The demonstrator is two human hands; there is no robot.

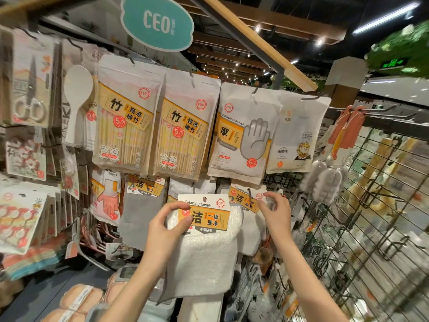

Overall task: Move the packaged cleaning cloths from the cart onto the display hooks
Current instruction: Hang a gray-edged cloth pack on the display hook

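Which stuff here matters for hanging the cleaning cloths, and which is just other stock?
Job:
cleaning towel pack, pinched by left hand
right hand, at hung towel pack

Other stock:
chopstick packs
disposable gloves
scissors
bottle brushes

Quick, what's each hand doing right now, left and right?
Left hand: pinching the cleaning towels pack by its label card.
Right hand: fingers curled at the hanging pack; grip cannot be told.

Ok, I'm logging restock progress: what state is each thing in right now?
White cleaning-towel pack with yellow label: held up, not yet hung.
Left hand: pinching that pack's label.
Right hand: fingers curled at the hung white towel pack; grip unclear.
Two bamboo chopstick bags: hanging.
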